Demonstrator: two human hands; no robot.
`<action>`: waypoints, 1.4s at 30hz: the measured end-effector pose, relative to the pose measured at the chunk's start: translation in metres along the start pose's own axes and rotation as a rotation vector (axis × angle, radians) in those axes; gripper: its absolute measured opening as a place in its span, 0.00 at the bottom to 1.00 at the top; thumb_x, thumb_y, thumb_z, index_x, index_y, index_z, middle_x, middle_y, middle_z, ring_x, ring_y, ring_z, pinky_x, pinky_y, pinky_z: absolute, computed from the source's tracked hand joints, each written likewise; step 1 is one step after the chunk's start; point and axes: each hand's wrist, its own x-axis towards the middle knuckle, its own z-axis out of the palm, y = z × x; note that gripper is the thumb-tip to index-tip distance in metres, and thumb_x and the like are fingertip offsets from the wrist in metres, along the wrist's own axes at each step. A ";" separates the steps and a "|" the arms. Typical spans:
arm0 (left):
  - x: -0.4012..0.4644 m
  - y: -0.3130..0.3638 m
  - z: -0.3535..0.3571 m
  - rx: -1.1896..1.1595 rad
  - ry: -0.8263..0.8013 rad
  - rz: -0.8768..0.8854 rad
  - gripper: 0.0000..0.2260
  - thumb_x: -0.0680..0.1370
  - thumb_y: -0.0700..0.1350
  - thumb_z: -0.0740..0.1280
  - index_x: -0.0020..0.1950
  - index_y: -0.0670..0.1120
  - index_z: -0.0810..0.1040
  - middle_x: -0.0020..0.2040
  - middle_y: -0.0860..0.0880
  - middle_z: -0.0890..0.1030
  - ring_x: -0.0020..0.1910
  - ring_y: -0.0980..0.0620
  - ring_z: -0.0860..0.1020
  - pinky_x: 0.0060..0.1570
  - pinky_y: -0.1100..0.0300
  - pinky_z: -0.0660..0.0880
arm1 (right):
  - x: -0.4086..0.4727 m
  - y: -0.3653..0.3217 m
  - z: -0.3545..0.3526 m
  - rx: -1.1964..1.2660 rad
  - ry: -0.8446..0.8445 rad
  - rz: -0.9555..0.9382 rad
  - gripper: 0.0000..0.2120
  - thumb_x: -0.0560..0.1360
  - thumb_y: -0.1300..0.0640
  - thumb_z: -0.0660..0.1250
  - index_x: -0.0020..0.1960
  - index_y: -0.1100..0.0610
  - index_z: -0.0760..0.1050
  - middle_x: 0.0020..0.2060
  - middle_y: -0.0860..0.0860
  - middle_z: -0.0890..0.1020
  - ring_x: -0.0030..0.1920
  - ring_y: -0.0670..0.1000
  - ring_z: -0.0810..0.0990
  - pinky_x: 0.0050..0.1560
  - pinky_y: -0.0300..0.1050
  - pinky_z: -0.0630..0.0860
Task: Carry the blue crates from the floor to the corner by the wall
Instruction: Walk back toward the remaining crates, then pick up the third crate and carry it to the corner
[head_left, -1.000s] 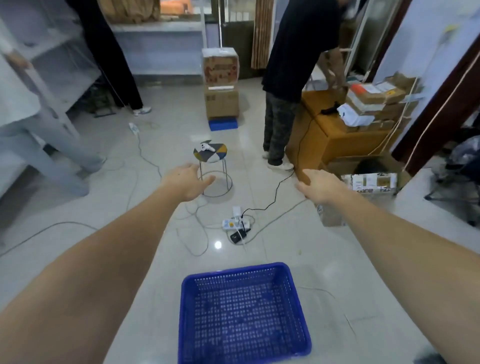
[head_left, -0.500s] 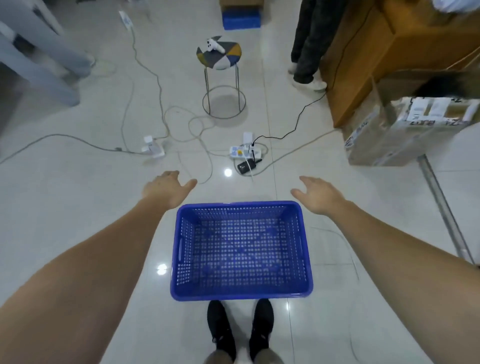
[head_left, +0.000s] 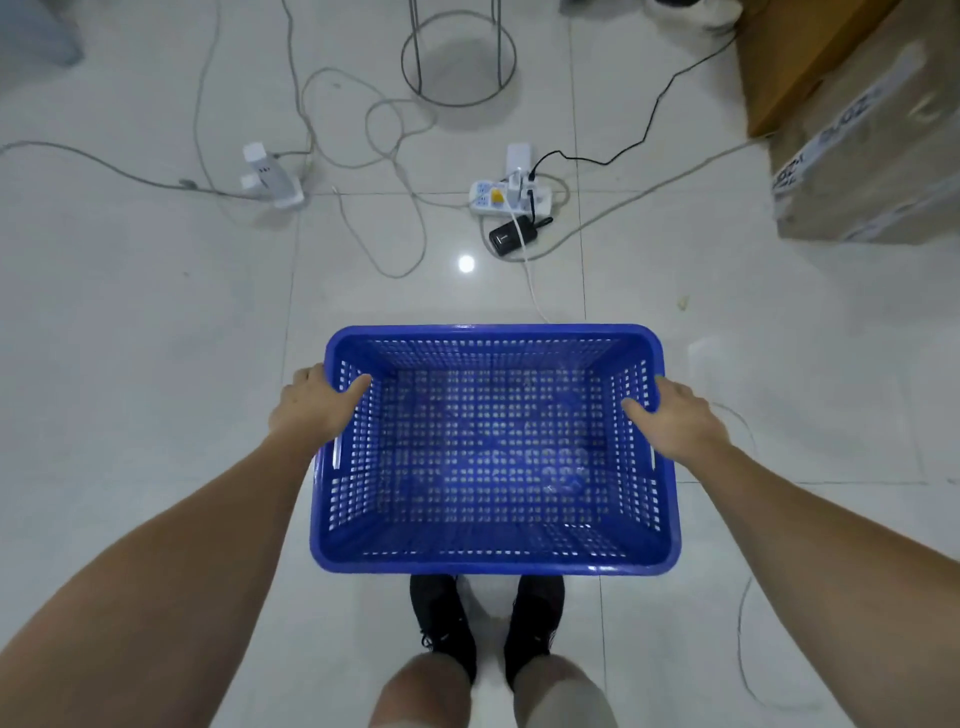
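A blue perforated plastic crate sits low in front of my feet, empty, its open top facing me. My left hand is wrapped over the crate's left rim, thumb inside the wall. My right hand clasps the right rim the same way. Whether the crate rests on the floor or is just off it I cannot tell.
Beyond the crate, grey cables loop across the white tiled floor around a white power strip, a black adapter and a second white socket block. A wire stool base stands farther off. A cardboard box sits at right.
My head has tilted down. Both hands came down from open in the air beside the crate and have closed on its left and right rims.
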 end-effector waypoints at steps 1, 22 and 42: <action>0.007 -0.002 0.013 -0.016 0.001 -0.030 0.44 0.73 0.75 0.56 0.79 0.44 0.60 0.77 0.43 0.65 0.71 0.38 0.68 0.62 0.37 0.70 | 0.007 0.006 0.012 0.000 -0.008 0.020 0.40 0.76 0.30 0.53 0.81 0.50 0.53 0.77 0.53 0.63 0.72 0.59 0.67 0.65 0.58 0.72; 0.098 -0.058 0.129 -0.464 -0.001 -0.374 0.25 0.83 0.57 0.60 0.69 0.37 0.67 0.61 0.36 0.77 0.52 0.35 0.77 0.47 0.46 0.72 | 0.091 0.057 0.119 0.539 0.082 0.400 0.22 0.81 0.48 0.62 0.67 0.62 0.66 0.52 0.59 0.78 0.37 0.53 0.74 0.42 0.49 0.72; -0.001 -0.069 -0.014 -0.428 0.238 -0.209 0.14 0.82 0.56 0.54 0.55 0.45 0.69 0.48 0.42 0.77 0.43 0.39 0.77 0.43 0.45 0.73 | -0.006 0.025 -0.007 0.564 0.256 0.257 0.11 0.82 0.51 0.58 0.57 0.57 0.70 0.50 0.58 0.79 0.42 0.58 0.78 0.42 0.49 0.75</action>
